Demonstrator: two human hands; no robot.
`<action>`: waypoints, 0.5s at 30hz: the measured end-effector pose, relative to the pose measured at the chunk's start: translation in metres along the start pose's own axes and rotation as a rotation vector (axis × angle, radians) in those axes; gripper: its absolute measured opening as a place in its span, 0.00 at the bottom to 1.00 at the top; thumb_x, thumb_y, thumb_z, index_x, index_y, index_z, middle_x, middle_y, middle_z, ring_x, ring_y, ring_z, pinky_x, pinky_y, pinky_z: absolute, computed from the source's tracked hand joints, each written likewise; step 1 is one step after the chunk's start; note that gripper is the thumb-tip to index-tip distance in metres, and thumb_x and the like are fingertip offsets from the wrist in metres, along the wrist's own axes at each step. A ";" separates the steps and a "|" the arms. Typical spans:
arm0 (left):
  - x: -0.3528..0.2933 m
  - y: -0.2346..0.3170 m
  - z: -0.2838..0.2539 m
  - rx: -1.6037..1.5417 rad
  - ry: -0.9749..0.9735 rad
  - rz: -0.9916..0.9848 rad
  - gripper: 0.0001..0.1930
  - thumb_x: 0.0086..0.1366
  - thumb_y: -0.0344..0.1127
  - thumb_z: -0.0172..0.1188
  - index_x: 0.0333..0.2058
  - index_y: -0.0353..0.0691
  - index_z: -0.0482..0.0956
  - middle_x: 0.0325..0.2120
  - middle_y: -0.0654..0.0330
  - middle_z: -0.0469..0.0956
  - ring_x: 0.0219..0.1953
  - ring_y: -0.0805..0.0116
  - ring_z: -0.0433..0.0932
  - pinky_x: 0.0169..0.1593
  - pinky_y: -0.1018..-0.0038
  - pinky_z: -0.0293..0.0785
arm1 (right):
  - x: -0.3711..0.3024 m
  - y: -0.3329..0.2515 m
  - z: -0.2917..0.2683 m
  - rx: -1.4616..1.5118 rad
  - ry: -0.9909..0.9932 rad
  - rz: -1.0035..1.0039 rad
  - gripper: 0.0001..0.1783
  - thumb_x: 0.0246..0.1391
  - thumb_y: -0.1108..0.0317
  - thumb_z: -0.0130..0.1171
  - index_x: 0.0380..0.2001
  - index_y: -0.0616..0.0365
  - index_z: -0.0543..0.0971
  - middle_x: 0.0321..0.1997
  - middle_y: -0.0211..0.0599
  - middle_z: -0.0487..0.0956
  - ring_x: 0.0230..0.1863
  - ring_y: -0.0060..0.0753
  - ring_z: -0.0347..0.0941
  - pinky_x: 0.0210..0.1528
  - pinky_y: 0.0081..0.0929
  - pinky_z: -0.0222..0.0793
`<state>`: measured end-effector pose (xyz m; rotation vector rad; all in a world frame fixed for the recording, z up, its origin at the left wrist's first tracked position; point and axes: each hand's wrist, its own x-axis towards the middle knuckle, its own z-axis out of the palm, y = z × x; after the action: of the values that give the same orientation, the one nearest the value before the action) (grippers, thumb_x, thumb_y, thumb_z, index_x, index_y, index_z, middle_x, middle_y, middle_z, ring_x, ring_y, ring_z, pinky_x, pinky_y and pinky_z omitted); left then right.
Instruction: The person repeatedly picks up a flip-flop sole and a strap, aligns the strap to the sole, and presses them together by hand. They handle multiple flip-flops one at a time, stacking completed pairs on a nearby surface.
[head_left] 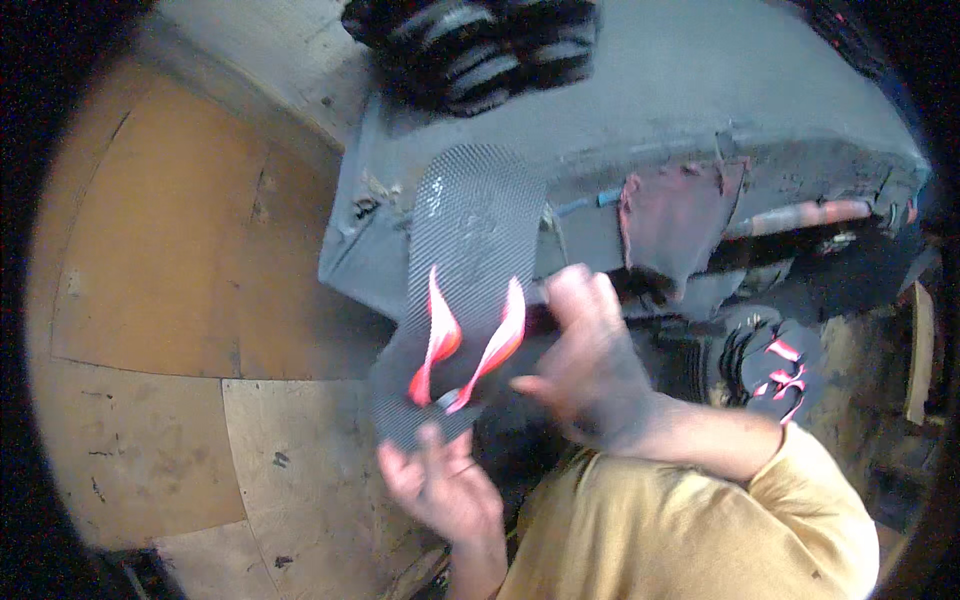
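Observation:
A dark grey flip-flop [472, 225] with a textured sole stands lengthwise before me, its far end over the edge of the grey worktable [665, 90]. Two pink and red strap arms [500, 335] rise from it and come together near its lower end. My left hand [440, 485] grips that lower end, thumb on the upper face and fingers at the rim. Just right of the straps is my right hand [590, 370], slightly blurred, with thumb and fingers apart and nothing visible between them. Whether its fingertips touch the sole's side I cannot tell.
A pile of black soles [480, 50] lies at the table's far left. A dark reddish cloth [680, 215] hangs at the near edge beside an orange-grey rod-like thing [800, 218]. Stacked flip-flops with pink straps [780, 370] sit by my right elbow. Brown boards [170, 250] cover the left side.

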<state>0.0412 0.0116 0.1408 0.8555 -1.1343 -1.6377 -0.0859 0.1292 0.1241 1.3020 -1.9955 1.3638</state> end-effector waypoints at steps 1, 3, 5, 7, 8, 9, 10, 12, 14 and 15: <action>-0.001 -0.018 0.012 -0.246 -0.174 -0.109 0.21 0.62 0.19 0.58 0.53 0.35 0.65 0.47 0.49 0.76 0.43 0.54 0.82 0.43 0.52 0.85 | -0.009 0.005 -0.007 0.260 0.011 0.383 0.55 0.51 0.68 0.68 0.73 0.52 0.43 0.70 0.43 0.60 0.63 0.40 0.64 0.68 0.39 0.59; -0.012 -0.044 0.029 -0.281 -0.436 -0.407 0.23 0.63 0.21 0.58 0.56 0.35 0.64 0.50 0.47 0.75 0.46 0.47 0.81 0.49 0.48 0.82 | -0.026 0.017 -0.022 1.052 0.102 1.069 0.55 0.54 0.70 0.67 0.74 0.52 0.41 0.67 0.37 0.65 0.62 0.30 0.65 0.64 0.29 0.62; -0.024 -0.060 0.038 -0.063 -0.700 -0.731 0.19 0.65 0.27 0.59 0.53 0.34 0.68 0.48 0.49 0.77 0.48 0.50 0.80 0.49 0.53 0.82 | -0.031 0.036 -0.032 0.954 0.060 1.010 0.44 0.55 0.71 0.66 0.71 0.56 0.54 0.59 0.31 0.72 0.59 0.24 0.67 0.60 0.26 0.65; -0.022 -0.063 0.036 0.290 -0.847 -0.800 0.18 0.66 0.34 0.61 0.51 0.34 0.71 0.46 0.51 0.79 0.48 0.56 0.80 0.50 0.57 0.82 | -0.033 0.052 -0.050 0.762 -0.003 0.995 0.35 0.55 0.69 0.67 0.64 0.59 0.66 0.58 0.30 0.74 0.57 0.24 0.69 0.62 0.28 0.63; -0.019 -0.061 0.031 0.197 -0.805 -0.623 0.18 0.67 0.37 0.61 0.51 0.35 0.72 0.46 0.51 0.79 0.48 0.60 0.80 0.50 0.57 0.81 | -0.038 0.058 -0.065 0.787 -0.077 0.981 0.35 0.54 0.69 0.67 0.64 0.59 0.67 0.59 0.32 0.74 0.58 0.25 0.69 0.64 0.28 0.62; -0.008 -0.058 0.024 -0.053 -0.754 -0.588 0.17 0.68 0.36 0.61 0.50 0.32 0.73 0.46 0.52 0.78 0.50 0.60 0.78 0.52 0.59 0.80 | -0.042 0.064 -0.080 0.763 -0.236 0.949 0.34 0.54 0.70 0.67 0.63 0.59 0.68 0.59 0.32 0.75 0.59 0.25 0.68 0.64 0.28 0.62; 0.007 -0.057 0.016 -0.245 -0.611 -0.578 0.16 0.68 0.35 0.61 0.49 0.30 0.73 0.46 0.52 0.78 0.52 0.61 0.77 0.55 0.61 0.78 | -0.048 0.069 -0.092 0.653 -0.423 1.002 0.33 0.53 0.70 0.67 0.63 0.59 0.69 0.59 0.32 0.75 0.60 0.25 0.68 0.65 0.28 0.61; 0.027 -0.060 0.001 -0.276 -0.623 -0.503 0.15 0.69 0.34 0.60 0.48 0.28 0.74 0.46 0.52 0.79 0.49 0.62 0.79 0.53 0.60 0.79 | -0.061 0.078 -0.099 0.747 -0.608 0.943 0.30 0.55 0.68 0.66 0.61 0.58 0.72 0.61 0.36 0.75 0.62 0.28 0.68 0.65 0.31 0.61; 0.030 -0.075 -0.007 -0.087 -0.608 -0.433 0.15 0.69 0.33 0.59 0.49 0.27 0.74 0.45 0.51 0.79 0.47 0.62 0.80 0.52 0.59 0.80 | -0.075 0.076 -0.090 0.395 -0.549 0.832 0.30 0.55 0.64 0.66 0.60 0.61 0.72 0.58 0.41 0.77 0.60 0.35 0.72 0.65 0.32 0.61; 0.031 -0.083 -0.008 -0.031 -0.612 -0.393 0.15 0.70 0.33 0.58 0.49 0.27 0.74 0.45 0.50 0.79 0.46 0.61 0.80 0.51 0.59 0.80 | -0.079 0.074 -0.079 0.056 -0.508 0.676 0.31 0.56 0.60 0.65 0.61 0.59 0.71 0.60 0.48 0.75 0.63 0.45 0.70 0.66 0.36 0.60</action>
<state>0.0133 -0.0091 0.0586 0.5892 -1.4023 -2.3366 -0.1237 0.2426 0.0637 1.1132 -2.9567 1.4591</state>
